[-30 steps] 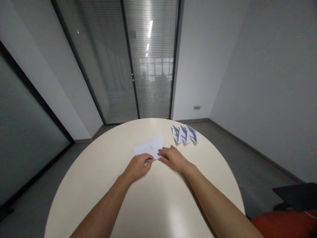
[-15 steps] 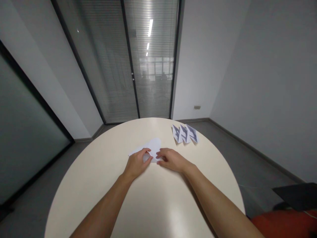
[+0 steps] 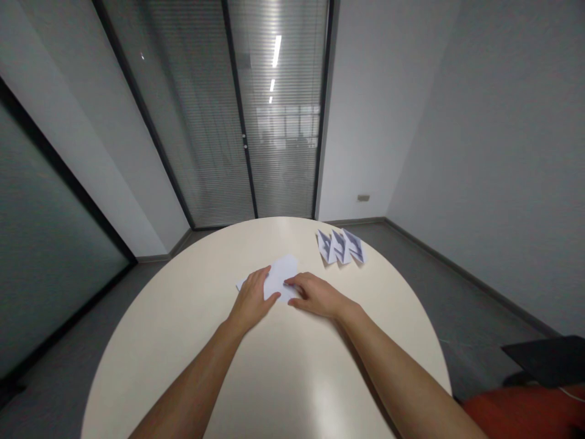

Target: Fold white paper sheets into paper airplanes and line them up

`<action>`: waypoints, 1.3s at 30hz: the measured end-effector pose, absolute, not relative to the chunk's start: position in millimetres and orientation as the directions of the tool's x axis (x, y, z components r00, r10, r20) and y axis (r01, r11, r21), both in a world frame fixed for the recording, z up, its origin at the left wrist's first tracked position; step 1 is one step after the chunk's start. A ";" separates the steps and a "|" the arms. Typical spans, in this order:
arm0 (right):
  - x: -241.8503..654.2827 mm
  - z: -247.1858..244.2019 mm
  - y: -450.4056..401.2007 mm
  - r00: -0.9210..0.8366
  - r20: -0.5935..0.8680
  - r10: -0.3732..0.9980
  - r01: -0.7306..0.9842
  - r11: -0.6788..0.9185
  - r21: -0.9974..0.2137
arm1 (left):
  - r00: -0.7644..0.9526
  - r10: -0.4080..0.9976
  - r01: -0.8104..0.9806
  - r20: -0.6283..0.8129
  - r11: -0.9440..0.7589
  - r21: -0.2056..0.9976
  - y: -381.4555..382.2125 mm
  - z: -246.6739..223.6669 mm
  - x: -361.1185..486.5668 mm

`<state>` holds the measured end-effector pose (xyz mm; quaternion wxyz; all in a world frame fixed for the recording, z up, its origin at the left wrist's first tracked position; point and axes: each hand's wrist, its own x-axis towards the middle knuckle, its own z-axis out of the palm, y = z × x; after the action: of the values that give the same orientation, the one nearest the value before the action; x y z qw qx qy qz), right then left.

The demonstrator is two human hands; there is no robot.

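A partly folded sheet of white paper [image 3: 281, 274] lies on the round table, with a pointed corner showing at its left. My left hand [image 3: 250, 299] rests flat over the paper's left side, fingers stretched out and thumb apart. On the right side of the sheet, my right hand [image 3: 315, 294] touches it with the fingertips, forefinger and thumb apart. Beyond my right hand stand three folded paper boats [image 3: 340, 247], side by side and overlapping. What lies under my left palm is hidden.
The cream round table [image 3: 173, 341] has its far edge near glass doors [image 3: 283, 171] with blinds. At the lower right are a dark flat object [image 3: 546, 360] and something red [image 3: 521, 414]. A wall socket [image 3: 364, 198] sits low on the far wall.
My left fingers have gone from curled around the paper's edge to stretched flat over it. The paper's near part now lies flatter. My right fingers have shifted slightly left on it.
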<state>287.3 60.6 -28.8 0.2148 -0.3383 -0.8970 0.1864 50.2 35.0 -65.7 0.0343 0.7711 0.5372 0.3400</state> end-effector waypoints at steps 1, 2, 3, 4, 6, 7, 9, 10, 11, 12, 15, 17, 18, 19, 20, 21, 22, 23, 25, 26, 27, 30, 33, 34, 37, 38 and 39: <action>287.5 -28.8 60.6 -0.688 0.266 0.676 0.517 0.713 -0.474 | 0.193 0.852 0.809 0.486 -0.419 0.412 35.3 -66.5 50.0; 287.5 -28.5 60.5 -0.698 0.271 0.663 0.508 0.724 -0.466 | 0.197 0.852 0.813 0.485 -0.418 0.405 35.5 -67.0 49.9; 287.4 -28.1 60.4 -0.708 0.274 0.651 0.500 0.736 -0.457 | 0.199 0.851 0.818 0.486 -0.417 0.396 35.6 -67.3 49.7; 287.3 -27.5 60.2 -0.715 0.276 0.642 0.496 0.745 -0.446 | 0.199 0.850 0.825 0.488 -0.414 0.386 35.6 -67.3 49.5; 286.7 -25.7 59.9 -0.724 0.278 0.631 0.493 0.756 -0.431 | 0.186 0.850 0.846 0.493 -0.394 0.360 35.4 -66.8 49.0; 286.3 -24.6 59.8 -0.728 0.279 0.627 0.491 0.759 -0.427 | 0.176 0.852 0.859 0.494 -0.378 0.346 35.1 -66.1 48.7; 285.1 -22.8 59.9 -0.735 0.277 0.619 0.484 0.765 -0.424 | 0.146 0.859 0.887 0.490 -0.333 0.321 34.2 -63.5 48.1; 284.4 -22.1 60.0 -0.741 0.271 0.615 0.482 0.767 -0.423 | 0.133 0.864 0.899 0.485 -0.312 0.309 33.6 -61.6 48.0; 283.7 -21.8 60.2 -0.745 0.264 0.612 0.481 0.768 -0.423 | 0.124 0.870 0.909 0.477 -0.292 0.297 33.0 -59.5 48.1; 282.9 -21.9 60.5 -0.749 0.257 0.611 0.483 0.768 -0.421 | 0.118 0.876 0.918 0.467 -0.275 0.284 32.2 -57.1 48.5; 281.3 -23.6 61.4 -0.754 0.254 0.606 0.478 0.771 -0.422 | 0.136 0.896 0.933 0.423 -0.260 0.249 29.7 -50.5 51.7; 280.8 -25.5 61.6 -0.751 0.265 0.605 0.472 0.772 -0.425 | 0.164 0.909 0.932 0.383 -0.269 0.241 27.6 -47.6 55.3; 280.6 -26.4 61.6 -0.750 0.270 0.604 0.469 0.773 -0.426 | 0.173 0.914 0.931 0.367 -0.273 0.241 26.4 -46.7 57.2; 280.5 -27.3 61.3 -0.748 0.275 0.604 0.467 0.774 -0.427 | 0.179 0.917 0.930 0.356 -0.276 0.242 25.1 -46.2 59.1; 280.2 -28.1 60.9 -0.746 0.282 0.603 0.466 0.776 -0.426 | 0.181 0.918 0.930 0.352 -0.277 0.243 23.8 -45.9 60.9; 279.9 -28.9 60.3 -0.746 0.288 0.601 0.464 0.779 -0.422 | 0.184 0.918 0.928 0.352 -0.280 0.245 22.7 -45.8 62.3; 279.5 -29.6 59.4 -0.745 0.291 0.600 0.467 0.781 -0.415 | 0.194 0.915 0.925 0.353 -0.291 0.245 21.7 -45.8 63.2; 279.0 -30.3 58.3 -0.742 0.288 0.605 0.478 0.779 -0.405 | 0.212 0.912 0.919 0.351 -0.308 0.247 21.0 -46.0 63.7; 277.8 -31.5 55.5 -0.732 0.251 0.633 0.524 0.759 -0.387 | 0.257 0.902 0.899 0.346 -0.355 0.257 20.7 -46.6 63.3; 277.4 -31.9 54.0 -0.726 0.222 0.651 0.550 0.743 -0.382 | 0.279 0.897 0.887 0.342 -0.377 0.265 21.0 -47.1 62.4; 277.0 -32.1 52.7 -0.719 0.195 0.667 0.572 0.727 -0.381 | 0.298 0.893 0.876 0.338 -0.397 0.275 21.6 -47.9 61.2; 277.2 -31.7 50.3 -0.702 0.152 0.696 0.604 0.694 -0.392 | 0.340 0.888 0.851 0.310 -0.431 0.300 23.8 -51.8 57.3; 279.3 -30.6 51.0 -0.686 0.158 0.711 0.622 0.684 -0.381 | 0.324 0.913 0.876 0.248 -0.389 0.287 24.5 -58.0 55.9; 280.2 -30.3 51.8 -0.684 0.167 0.710 0.623 0.688 -0.373 | 0.294 0.928 0.896 0.227 -0.351 0.272 24.3 -60.3 56.3; 282.6 -30.1 54.6 -0.687 0.200 0.698 0.618 0.707 -0.344 | 0.177 0.961 0.953 0.212 -0.221 0.208 23.0 -66.4 59.1; 283.1 -30.2 55.6 -0.689 0.211 0.693 0.615 0.714 -0.335 | 0.138 0.966 0.965 0.219 -0.180 0.189 22.7 -68.0 60.1; 283.4 -30.2 56.5 -0.694 0.220 0.686 0.609 0.722 -0.327 | 0.102 0.968 0.974 0.231 -0.145 0.174 22.5 -69.5 61.0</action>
<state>283.4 56.5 -30.2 0.1654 -0.3546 -0.9131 0.1150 61.0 22.5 -69.5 -0.0110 0.7423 0.6539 0.1456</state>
